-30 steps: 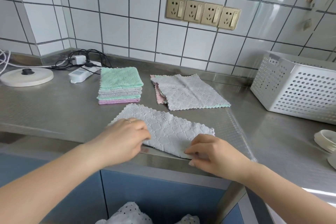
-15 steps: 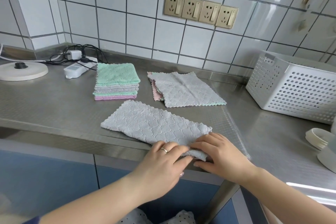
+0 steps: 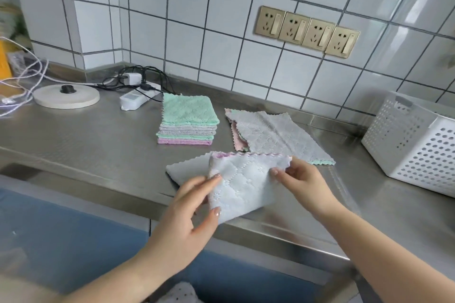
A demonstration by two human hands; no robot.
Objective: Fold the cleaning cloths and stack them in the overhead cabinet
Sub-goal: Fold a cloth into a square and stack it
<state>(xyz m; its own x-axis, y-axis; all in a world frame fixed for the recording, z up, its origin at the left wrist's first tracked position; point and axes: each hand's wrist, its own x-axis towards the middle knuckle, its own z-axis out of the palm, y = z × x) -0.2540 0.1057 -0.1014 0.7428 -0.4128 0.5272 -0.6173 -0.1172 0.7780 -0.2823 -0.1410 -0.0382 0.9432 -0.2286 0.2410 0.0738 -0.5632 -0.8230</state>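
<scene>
Both hands, left hand (image 3: pixel 189 206) and right hand (image 3: pixel 301 181), pinch one grey cloth (image 3: pixel 242 184); one folded stack (image 3: pixel 188 119) at eleven o'clock, four sockets (image 3: pixel 306 31).

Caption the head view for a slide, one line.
Both hands, left and right, fold a grey cloth at the steel counter edge, beside a folded stack.

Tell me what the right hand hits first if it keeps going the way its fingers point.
The right hand points left across the grey cloth it pinches, so it would probably meet the left hand first; depth is unclear.
</scene>
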